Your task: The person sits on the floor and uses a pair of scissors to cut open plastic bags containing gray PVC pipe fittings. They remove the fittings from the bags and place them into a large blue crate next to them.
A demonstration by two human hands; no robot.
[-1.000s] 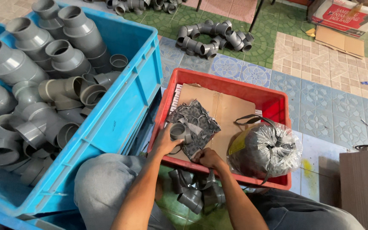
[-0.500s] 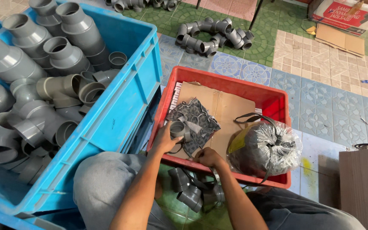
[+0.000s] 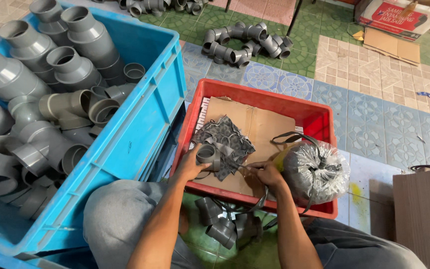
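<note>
Hands of a seated person work over a shallow red plastic crate (image 3: 319, 115) on a patterned tile floor. Left hand (image 3: 191, 165), at the crate's near left edge, is wrapped around a small grey plastic pipe fitting (image 3: 207, 154), open end up, held just above the crate's near rim. Right hand (image 3: 267, 172), a little right of the fitting and over the same near rim, pinches a thin dark strap (image 3: 258, 201) that loops down outside the crate toward the knees. Inside the crate, a flat brown cardboard sheet (image 3: 265, 127) lines the bottom, and a crumpled grey patterned rag (image 3: 222, 135) lies on it just beyond the fitting. At the crate's right end sits a round bundle wrapped in clear, crinkled plastic (image 3: 319, 169), bound with dark bands, touching the right wall.

Left of the red crate, touching it, stands a large blue plastic bin (image 3: 140, 124) filled with big grey pipe elbows and tees (image 3: 51, 99). Below the crate's near rim, between the person's grey-trousered knees, lies a small cluster of grey fittings (image 3: 222, 224). Beyond the crate's far wall, more grey fittings (image 3: 245, 40) lie in a heap on the floor.
</note>
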